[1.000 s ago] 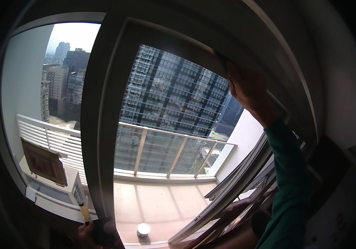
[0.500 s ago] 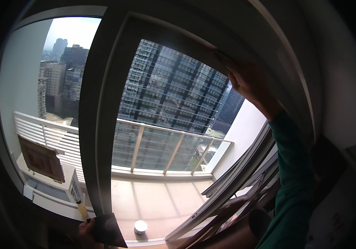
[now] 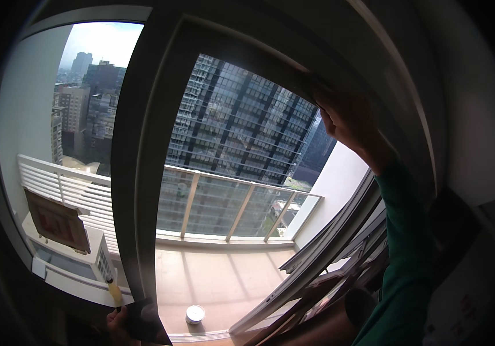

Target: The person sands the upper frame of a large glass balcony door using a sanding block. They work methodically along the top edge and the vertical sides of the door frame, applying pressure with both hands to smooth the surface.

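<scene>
My right hand, at the end of a green sleeve, is raised to the top rail of a dark door frame. Its fingers are closed against the rail; shadow hides what they hold, if anything. Low on the left, my left hand is closed on a dark flat sheet. A tool with a yellow handle and a dark end sticks up beside the thumb. I cannot tell whether that hand grips it too.
Beyond the doorway lies a tiled balcony with a white tub and a glass railing. Folded door panels lean at the right. Through the left pane show a white outdoor unit and a brown board on it.
My right hand has slid slightly right and down along the top rail. The dark sheet in my left hand has shifted a little left.
</scene>
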A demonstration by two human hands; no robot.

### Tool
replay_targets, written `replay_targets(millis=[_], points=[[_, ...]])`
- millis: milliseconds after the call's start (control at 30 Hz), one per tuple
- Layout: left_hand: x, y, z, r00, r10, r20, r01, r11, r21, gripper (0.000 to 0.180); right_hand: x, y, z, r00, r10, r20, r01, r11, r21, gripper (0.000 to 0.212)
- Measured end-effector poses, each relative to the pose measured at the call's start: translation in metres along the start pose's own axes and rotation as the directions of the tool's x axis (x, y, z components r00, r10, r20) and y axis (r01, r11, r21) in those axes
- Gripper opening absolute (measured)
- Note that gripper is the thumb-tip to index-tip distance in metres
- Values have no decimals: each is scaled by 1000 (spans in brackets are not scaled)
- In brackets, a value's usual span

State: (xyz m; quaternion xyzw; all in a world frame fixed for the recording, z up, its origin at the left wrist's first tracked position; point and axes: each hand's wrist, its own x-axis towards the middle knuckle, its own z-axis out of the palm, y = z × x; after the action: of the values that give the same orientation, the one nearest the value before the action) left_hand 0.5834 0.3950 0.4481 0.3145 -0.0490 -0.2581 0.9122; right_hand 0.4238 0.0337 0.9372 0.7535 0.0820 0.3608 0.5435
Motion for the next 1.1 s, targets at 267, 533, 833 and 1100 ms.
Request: replay_targets(millis=[267, 533, 833, 1100], points=[[-5, 8, -1, 1000, 4, 28, -5, 999, 34, 29, -16, -4, -6, 980, 146, -135, -133, 986, 103, 34], [-8, 10, -4, 1000, 8, 29, -10, 997, 74, 35, 12, -11, 13, 962, 140, -234, -146, 989, -8, 24], [-11, 15, -10, 999, 21, 26, -23, 996, 91, 41, 2, -9, 9, 975, 153, -164, -140, 986, 86, 31], [-15, 19, -10, 999, 7, 46, -12, 993, 121, 47, -19, -47, 14, 971, 220, -89, -203, 964, 172, 18]])
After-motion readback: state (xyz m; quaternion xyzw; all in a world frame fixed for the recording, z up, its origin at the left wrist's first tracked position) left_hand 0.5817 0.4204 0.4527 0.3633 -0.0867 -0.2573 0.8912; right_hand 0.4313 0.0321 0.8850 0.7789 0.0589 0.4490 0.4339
